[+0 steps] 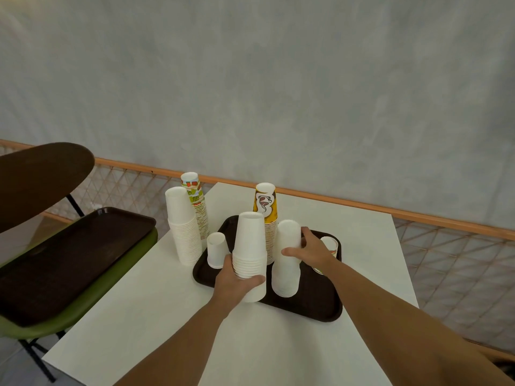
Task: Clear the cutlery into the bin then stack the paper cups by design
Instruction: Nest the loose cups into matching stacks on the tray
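Left hand (237, 285): is curling round the lower rims of a plain white stack (249, 240) at the near edge of the brown tray (320, 307).
Right hand (309, 252): is grasping a second white stack (287, 274) mid-tray.
Handling: likely light and crushable, so gripping low on the nested rims is looking safest.
Patterned cup (331, 242), tray's far right: is hiding half behind the wrist.
Yellow stack (266, 207): is standing at the tray's far edge.
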Tool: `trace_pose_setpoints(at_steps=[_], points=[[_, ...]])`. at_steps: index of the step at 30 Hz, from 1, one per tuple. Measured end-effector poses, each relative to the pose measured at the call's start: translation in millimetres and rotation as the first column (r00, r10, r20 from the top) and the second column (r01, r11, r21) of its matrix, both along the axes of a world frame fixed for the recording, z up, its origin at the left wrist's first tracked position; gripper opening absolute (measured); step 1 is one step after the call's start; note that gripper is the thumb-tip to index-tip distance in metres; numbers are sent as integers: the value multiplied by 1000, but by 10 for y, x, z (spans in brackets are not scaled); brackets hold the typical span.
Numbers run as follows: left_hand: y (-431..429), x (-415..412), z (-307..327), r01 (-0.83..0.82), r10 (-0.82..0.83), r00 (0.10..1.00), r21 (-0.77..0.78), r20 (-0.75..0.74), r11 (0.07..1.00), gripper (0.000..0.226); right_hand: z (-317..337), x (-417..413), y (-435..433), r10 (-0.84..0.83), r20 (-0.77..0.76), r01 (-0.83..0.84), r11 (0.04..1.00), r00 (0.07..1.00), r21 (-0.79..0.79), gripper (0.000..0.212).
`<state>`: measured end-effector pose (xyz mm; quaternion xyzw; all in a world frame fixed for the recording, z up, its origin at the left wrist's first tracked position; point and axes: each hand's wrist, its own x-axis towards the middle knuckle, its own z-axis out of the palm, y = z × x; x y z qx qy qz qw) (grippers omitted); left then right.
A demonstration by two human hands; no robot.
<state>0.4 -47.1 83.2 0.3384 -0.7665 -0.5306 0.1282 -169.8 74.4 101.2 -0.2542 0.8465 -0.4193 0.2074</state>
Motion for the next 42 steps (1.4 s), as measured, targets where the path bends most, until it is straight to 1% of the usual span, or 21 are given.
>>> trace_pose_setpoints(at_steps=[3,7,9,12,14,16,17,19,21,25,30,34,39,42], points=[[1,-10,10,-1,1,1000,4,3,1000,88,-43,-3,28,13,12,-14,1000,1000,16,69],[9,-25,31,-2,2,1000,10,2,1000,88,71,-1,47,43,29,-44,999,999,15,69],[18,-28,57,2,-2,1000,4,-5,1000,88,186,9,41,53,25,-52,998,998,-34,63],[37,-43,109,6,-6,1000,1,-30,1000,85,378,50,-1,24,8,-22,984,1000,-175,49],[51,-58,142,15,-15,999,2,-51,1000,83,521,122,-56,52,5,-49,970,999,-237,43],[59,-79,163,24,-23,997,7,-72,1000,84,629,204,-112,128,20,-118,957,992,-265,45],[61,-90,172,27,-26,996,15,-82,1000,84,658,238,-145,170,35,-155,952,985,-263,51],[63,-108,185,36,-33,994,27,-100,999,84,668,283,-207,241,44,-226,951,970,-211,65],[63,-119,196,43,-41,993,22,-109,999,83,660,325,-259,293,47,-283,946,955,-158,72],[61,-132,220,60,-56,991,32,-121,998,80,689,398,-302,377,112,-351,915,920,-197,58],[29,-132,232,78,-74,993,45,-95,996,83,701,409,-323,336,145,-297,926,931,-235,59],[23,-111,250,99,-92,991,62,-100,993,81,694,394,-326,315,153,-273,931,937,-243,61],[22,-98,256,111,-102,990,91,-98,990,80,740,372,-306,306,181,-248,926,935,-285,49],[27,-83,244,114,-105,989,92,-101,989,80,789,357,-302,290,175,-231,927,941,-296,48]])
